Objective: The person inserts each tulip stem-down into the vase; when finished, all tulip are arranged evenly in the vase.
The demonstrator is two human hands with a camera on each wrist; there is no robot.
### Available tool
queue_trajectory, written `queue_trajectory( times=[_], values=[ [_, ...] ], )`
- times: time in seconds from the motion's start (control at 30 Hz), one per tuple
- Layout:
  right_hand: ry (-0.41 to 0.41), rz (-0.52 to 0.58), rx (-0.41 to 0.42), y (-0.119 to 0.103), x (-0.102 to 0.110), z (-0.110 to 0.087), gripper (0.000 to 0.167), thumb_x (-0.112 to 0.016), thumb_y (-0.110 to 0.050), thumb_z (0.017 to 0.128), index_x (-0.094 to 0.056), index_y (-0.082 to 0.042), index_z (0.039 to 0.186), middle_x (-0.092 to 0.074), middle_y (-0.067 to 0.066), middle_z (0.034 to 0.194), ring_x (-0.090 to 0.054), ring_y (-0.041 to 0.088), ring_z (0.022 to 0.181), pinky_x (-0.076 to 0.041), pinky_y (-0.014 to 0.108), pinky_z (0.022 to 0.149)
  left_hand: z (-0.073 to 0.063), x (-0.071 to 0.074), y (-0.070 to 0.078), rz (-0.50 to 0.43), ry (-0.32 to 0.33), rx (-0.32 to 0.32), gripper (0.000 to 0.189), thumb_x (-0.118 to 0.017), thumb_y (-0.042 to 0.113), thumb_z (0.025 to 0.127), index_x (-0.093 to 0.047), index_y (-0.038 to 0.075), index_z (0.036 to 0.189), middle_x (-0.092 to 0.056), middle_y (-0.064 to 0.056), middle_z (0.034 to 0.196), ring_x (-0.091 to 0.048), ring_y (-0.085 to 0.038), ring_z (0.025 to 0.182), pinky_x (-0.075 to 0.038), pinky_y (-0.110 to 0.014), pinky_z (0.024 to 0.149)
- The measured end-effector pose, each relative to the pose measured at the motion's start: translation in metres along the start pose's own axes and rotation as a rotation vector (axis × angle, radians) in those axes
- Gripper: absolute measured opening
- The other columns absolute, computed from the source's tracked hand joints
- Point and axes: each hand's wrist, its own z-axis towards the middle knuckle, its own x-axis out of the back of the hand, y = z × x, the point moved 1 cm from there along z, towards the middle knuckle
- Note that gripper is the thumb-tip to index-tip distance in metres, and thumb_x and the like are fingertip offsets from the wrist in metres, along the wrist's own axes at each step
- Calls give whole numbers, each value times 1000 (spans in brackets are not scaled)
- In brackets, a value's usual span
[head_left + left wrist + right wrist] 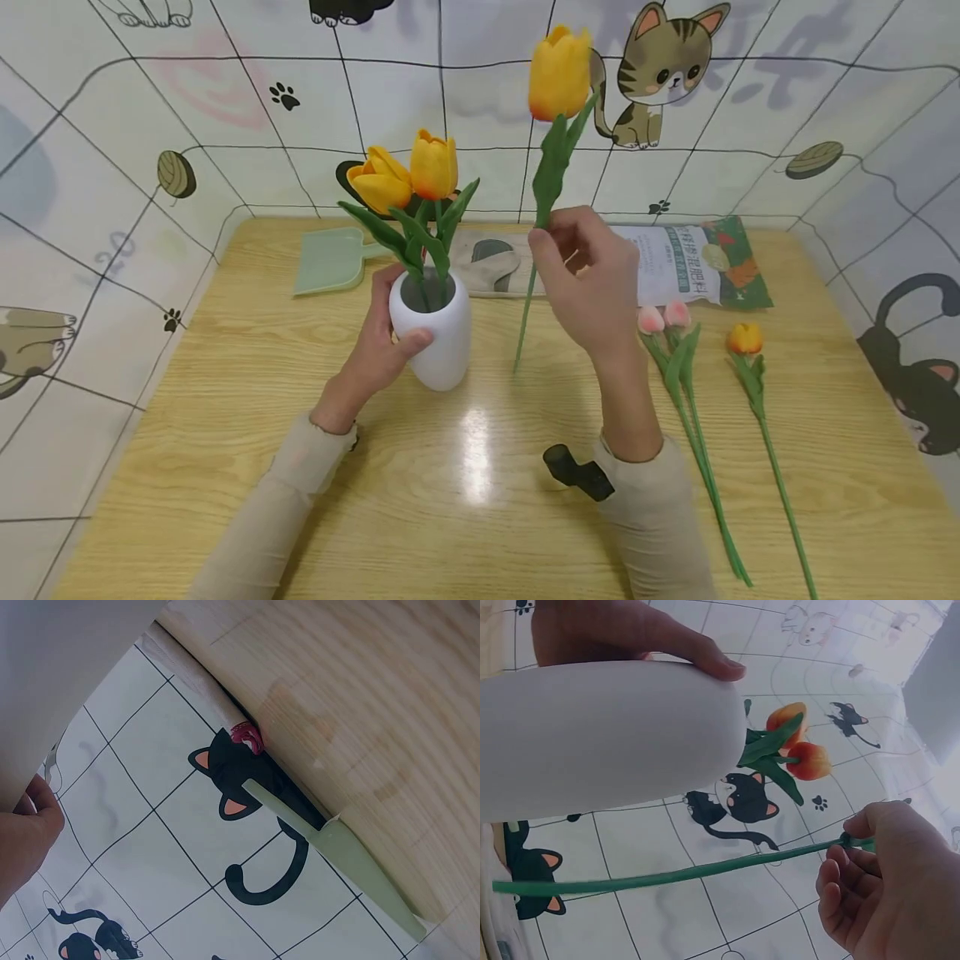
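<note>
My left hand [386, 342] grips a white vase [442, 350] around its side, thumb across the front. Two yellow-orange tulips [433, 167] with green leaves stand in the vase, their heads leaning above its mouth. To the right, my right hand [592, 279] pinches a third yellow tulip [558, 75] by its stem, just under the leaves. That tulip is upright, its stem end hanging beside the vase above the table. In the right wrist view, thumb and fingertips meet on the green stem [705, 870], and the vase [615, 742] lies across the upper left.
Pink tulips [678, 367] and a smaller yellow-orange tulip [746, 340] lie on the wooden table [225, 433] at right. Behind are a light green dustpan [330, 262], a beige cloth item [487, 265] and a printed bag [697, 262]. A cat-patterned wall covering [465, 100] borders the table.
</note>
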Motion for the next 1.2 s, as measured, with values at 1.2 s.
queue_trajectory(
  times=[1.2],
  values=[
    [778, 367, 449, -45, 36, 10, 45, -76, -25, 78, -58, 15, 75, -59, 11, 59, -53, 10, 44, -43, 20, 50, 7, -2, 2, -24, 3, 26, 100, -68, 77, 73, -26, 14, 138, -47, 2, 130, -50, -20, 116, -40, -52, 96]
  ],
)
